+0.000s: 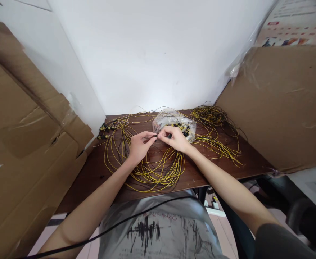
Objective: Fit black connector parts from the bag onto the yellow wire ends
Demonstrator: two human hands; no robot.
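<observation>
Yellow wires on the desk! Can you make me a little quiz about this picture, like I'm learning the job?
1. True or false: both hands meet over the yellow wires on the brown table.
2. What lies just behind the right hand? A) a clear plastic bag of small black connectors B) a red toolbox C) a cup
3. Fill in: the left hand pinches a small ____ part between its fingertips.

Key
1. True. The fingertips come together above the looped wires.
2. A.
3. Black. It is too small to tell what the part is.
</observation>
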